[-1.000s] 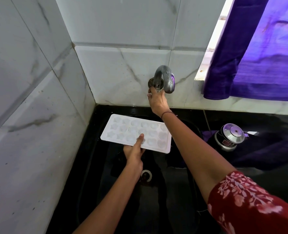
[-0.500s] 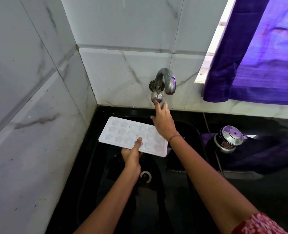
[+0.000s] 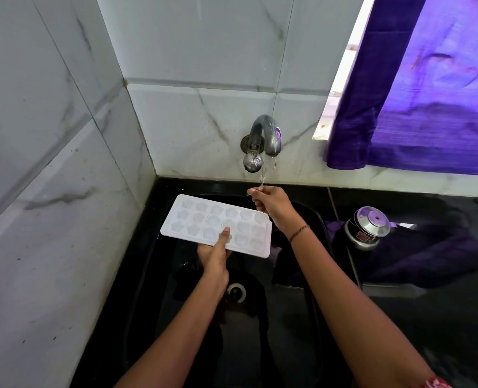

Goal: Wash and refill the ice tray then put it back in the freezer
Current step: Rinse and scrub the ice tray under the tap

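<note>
A white ice tray with several star and round moulds is held level over the black sink. My left hand grips its near edge, thumb on top. The metal tap on the tiled wall is running, and a thin stream of water falls from its spout. My right hand sits under that stream, just right of the tray's far corner, fingers loosely curled and holding nothing.
The sink drain lies below my left wrist. A steel pot with a lid stands on the black counter to the right. A purple curtain hangs at upper right. Tiled walls close in the left and back.
My right hand left the tap knob and dropped under the spout. Water now flows from the tap. The tray stays in my left hand, almost unmoved.
</note>
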The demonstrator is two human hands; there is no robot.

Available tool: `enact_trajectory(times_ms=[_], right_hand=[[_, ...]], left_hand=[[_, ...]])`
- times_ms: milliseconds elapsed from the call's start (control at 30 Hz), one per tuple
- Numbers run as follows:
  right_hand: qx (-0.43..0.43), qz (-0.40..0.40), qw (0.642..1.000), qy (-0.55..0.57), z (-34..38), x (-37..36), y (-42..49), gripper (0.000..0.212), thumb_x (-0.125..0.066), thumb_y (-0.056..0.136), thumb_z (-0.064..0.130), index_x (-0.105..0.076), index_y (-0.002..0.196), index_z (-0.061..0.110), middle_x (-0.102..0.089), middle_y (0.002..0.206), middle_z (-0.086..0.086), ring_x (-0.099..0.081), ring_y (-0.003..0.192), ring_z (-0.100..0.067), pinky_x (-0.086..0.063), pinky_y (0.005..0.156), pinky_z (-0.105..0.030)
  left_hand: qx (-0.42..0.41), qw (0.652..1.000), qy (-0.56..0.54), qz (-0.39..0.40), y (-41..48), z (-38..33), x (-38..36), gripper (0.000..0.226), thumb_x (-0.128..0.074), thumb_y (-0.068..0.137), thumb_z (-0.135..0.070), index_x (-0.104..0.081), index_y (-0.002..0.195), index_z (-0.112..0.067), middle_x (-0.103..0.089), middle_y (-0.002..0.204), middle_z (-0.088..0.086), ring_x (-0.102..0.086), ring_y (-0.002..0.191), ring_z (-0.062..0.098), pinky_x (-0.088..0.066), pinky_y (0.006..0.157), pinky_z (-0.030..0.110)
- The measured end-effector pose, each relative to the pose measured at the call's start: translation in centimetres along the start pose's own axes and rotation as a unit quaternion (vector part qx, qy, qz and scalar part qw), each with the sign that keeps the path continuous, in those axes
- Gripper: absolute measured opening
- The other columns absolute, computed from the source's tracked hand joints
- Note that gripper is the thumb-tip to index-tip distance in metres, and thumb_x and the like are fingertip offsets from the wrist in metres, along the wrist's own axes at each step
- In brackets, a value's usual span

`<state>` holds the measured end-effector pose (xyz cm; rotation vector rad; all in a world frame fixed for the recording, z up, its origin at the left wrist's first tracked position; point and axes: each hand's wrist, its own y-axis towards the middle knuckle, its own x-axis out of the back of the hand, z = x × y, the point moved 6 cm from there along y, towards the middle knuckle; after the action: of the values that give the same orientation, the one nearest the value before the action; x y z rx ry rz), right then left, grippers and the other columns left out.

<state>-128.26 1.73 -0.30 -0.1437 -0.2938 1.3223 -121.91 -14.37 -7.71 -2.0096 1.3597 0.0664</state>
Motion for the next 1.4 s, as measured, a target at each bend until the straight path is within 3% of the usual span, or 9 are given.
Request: enact_trajectory(times_ms=[167,267,333,433,500,633,800,1033,1400], right_hand=[[-0.012,0.0,0.998,0.054,0.5,0.8,0.2,0.009,-0.063,0.089,0.009,-0.064,0.08,0.006,-0.054,0.064,-0.003,-0.046,0.055,-0.009,-0.043,0.054,-0.015],[0.017,-0.023,1.0,-0.008,1.0,1.6,-0.1,0.013,-0.063,0.089,0.013,-0.064,0.077,0.008,-0.061,0.066,-0.003,-0.056,0.059,-0.012,-0.047,0.06,-0.018],[0.049,-0.039,0.992,-0.112,1.1,2.0,-0.6,0.013,-0.056,0.092,0.008,-0.066,0.084,0.008,-0.065,0.076,-0.004,-0.057,0.064,-0.013,-0.048,0.063,-0.017],[0.133,-0.051,0.918,-0.369,0.7,2.1,-1.2,0.029,-0.043,0.094,0.003,-0.07,0.102,0.012,-0.058,0.104,-0.005,-0.053,0.091,-0.018,-0.045,0.077,-0.023],[0.16,-0.057,0.867,-0.468,-0.3,2.2,-1.8,0.033,-0.043,0.093,0.004,-0.067,0.108,0.02,-0.049,0.116,-0.004,-0.043,0.109,-0.022,-0.041,0.089,-0.035],[0.181,-0.064,0.801,-0.567,-1.7,1.9,-2.8,0.039,-0.049,0.09,0.005,-0.062,0.116,0.03,-0.037,0.138,-0.005,-0.027,0.13,-0.028,-0.029,0.103,-0.044],[0.213,-0.047,0.762,-0.609,-1.8,1.1,-3.2,0.04,-0.047,0.092,0.009,-0.057,0.123,0.033,-0.023,0.152,-0.008,-0.012,0.14,-0.033,-0.017,0.112,-0.049],[0.215,-0.043,0.74,-0.637,-1.5,0.8,-3.0,0.036,-0.049,0.094,0.02,-0.053,0.128,0.033,-0.02,0.153,-0.008,-0.008,0.143,-0.033,-0.01,0.114,-0.051],[0.193,-0.073,0.747,-0.632,-0.9,1.1,-3.1,0.04,-0.049,0.092,0.015,-0.051,0.129,0.029,-0.019,0.153,-0.009,-0.007,0.143,-0.033,-0.008,0.115,-0.053]], left_hand=[[-0.011,1.0,-0.002,0.012,0.4,-0.6,-0.8,0.053,-0.072,0.078,-0.004,-0.053,0.127,-0.01,-0.065,0.118,0.007,-0.066,0.096,0.019,-0.057,0.068,0.029],[-0.01,1.0,-0.004,0.014,0.7,-0.9,-1.1,0.051,-0.071,0.079,-0.004,-0.054,0.126,-0.01,-0.065,0.116,0.006,-0.066,0.091,0.014,-0.057,0.067,0.027],[-0.01,1.0,-0.003,0.015,0.9,-1.1,-1.2,0.048,-0.071,0.079,-0.004,-0.055,0.124,-0.01,-0.066,0.113,0.004,-0.066,0.09,0.014,-0.056,0.068,0.028],[-0.016,1.0,0.004,0.018,1.2,-1.5,-1.1,0.043,-0.071,0.08,-0.003,-0.057,0.119,-0.012,-0.066,0.106,0.001,-0.065,0.087,0.011,-0.055,0.066,0.026],[-0.02,1.0,0.009,0.017,1.3,-1.7,-0.9,0.039,-0.071,0.079,-0.003,-0.058,0.115,-0.015,-0.066,0.103,0.0,-0.065,0.086,0.011,-0.054,0.064,0.026],[-0.023,1.0,0.016,0.013,1.5,-2.0,-0.6,0.037,-0.071,0.078,-0.001,-0.058,0.109,-0.017,-0.066,0.098,-0.002,-0.065,0.085,0.011,-0.053,0.065,0.028],[-0.031,0.999,0.012,0.021,1.4,-2.4,-0.7,0.038,-0.071,0.078,-0.001,-0.058,0.11,-0.017,-0.066,0.096,-0.005,-0.065,0.085,0.011,-0.054,0.065,0.028],[-0.032,0.999,0.009,0.019,1.1,-2.5,-1.0,0.031,-0.071,0.078,0.0,-0.06,0.097,-0.022,-0.066,0.09,-0.007,-0.065,0.082,0.011,-0.055,0.069,0.031],[-0.03,0.999,0.005,0.017,1.1,-2.6,-1.9,0.032,-0.072,0.078,-0.003,-0.061,0.106,-0.014,-0.068,0.092,-0.003,-0.067,0.08,0.011,-0.057,0.06,0.023]])
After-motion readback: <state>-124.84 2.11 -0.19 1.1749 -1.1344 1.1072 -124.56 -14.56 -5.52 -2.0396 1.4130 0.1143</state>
